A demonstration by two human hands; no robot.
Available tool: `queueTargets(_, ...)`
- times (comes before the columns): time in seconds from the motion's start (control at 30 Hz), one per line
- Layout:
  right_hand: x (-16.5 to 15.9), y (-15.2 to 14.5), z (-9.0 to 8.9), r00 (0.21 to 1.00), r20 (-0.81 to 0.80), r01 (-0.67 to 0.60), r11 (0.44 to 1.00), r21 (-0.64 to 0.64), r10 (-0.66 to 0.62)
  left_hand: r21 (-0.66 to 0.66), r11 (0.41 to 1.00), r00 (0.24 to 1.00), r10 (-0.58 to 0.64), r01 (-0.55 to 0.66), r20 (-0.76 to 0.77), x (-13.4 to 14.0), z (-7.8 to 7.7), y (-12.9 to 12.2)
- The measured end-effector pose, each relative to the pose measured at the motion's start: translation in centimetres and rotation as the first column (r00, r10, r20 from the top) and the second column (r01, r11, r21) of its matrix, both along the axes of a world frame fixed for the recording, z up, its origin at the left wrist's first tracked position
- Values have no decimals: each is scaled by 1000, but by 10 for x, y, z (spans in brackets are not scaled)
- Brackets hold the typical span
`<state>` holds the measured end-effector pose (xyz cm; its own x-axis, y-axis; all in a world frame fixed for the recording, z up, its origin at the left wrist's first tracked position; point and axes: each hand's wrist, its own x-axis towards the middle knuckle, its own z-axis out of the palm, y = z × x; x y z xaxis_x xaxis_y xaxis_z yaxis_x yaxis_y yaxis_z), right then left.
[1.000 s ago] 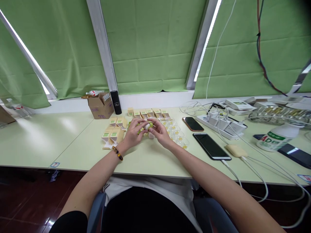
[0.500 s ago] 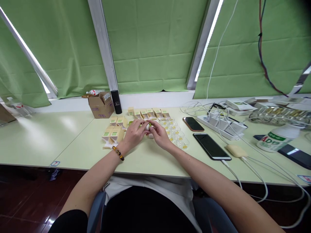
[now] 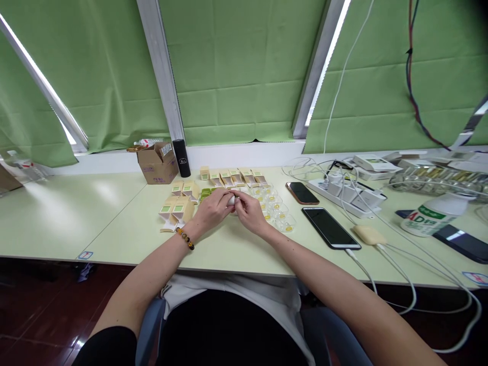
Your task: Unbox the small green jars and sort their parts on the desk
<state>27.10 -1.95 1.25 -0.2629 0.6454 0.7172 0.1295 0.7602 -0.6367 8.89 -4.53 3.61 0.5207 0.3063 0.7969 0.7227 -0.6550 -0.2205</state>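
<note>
Over the middle of the table, my left hand (image 3: 214, 207) and my right hand (image 3: 249, 209) meet at the fingertips, both closed around one small white rounded piece (image 3: 231, 201). Fingers hide most of it, so its kind is unclear. Just left of my left hand lie small green pieces (image 3: 206, 193), partly covered by it. Clear plastic cups with yellow bits (image 3: 280, 209) stand in rows to the right of my right hand. Small cream boxes with green labels (image 3: 177, 209) stand to the left, and more cream boxes (image 3: 237, 177) line up behind my hands.
A cardboard box (image 3: 157, 165) and a black cylinder (image 3: 181, 158) stand at the back left. On the right lie two phones (image 3: 331, 229), a white power strip (image 3: 345, 195) with tangled cables, a cream charger (image 3: 369, 235) and a white bottle (image 3: 434, 216). The table's front edge runs before me.
The fingers of both hands have shifted slightly around the white piece, and its green part no longer shows. More green pieces show beside my left hand. The view has moved a little.
</note>
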Motion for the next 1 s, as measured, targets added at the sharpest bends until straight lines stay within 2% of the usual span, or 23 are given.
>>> queueTargets(0.17, 0, 3, 1, 998, 46, 47, 997, 58, -49, -12, 1000, 1000, 12, -12, 19, 0, 1, 1)
queueTargets(0.4, -1, 3, 5, 998, 64, 19, 1000, -9, -18, 53, 998, 999, 35, -36, 22, 1, -1, 4)
queueTargets(0.5, 2, 2, 8, 998, 46, -42, 998, -46, 44, 10, 1000, 998, 27, -28, 65, -1, -3, 4)
queueTargets(0.6, 9, 3, 12, 983, 33, -179, 979, -99, 183, -29, 1000, 992, -1, 5, 128, -5, -4, 6)
queueTargets(0.7, 16, 5, 13, 972, 59, -227, 974, -22, 228, -72, 996, 981, -33, 48, 190, -8, -4, 7)
queueTargets(0.83, 16, 8, 11, 989, 93, -129, 982, 139, 116, -111, 989, 976, -75, 100, 206, -8, -3, 6)
queueTargets(1.0, 8, 7, 10, 996, 80, -58, 983, 176, 44, -117, 985, 963, -91, 124, 254, -5, -2, 4)
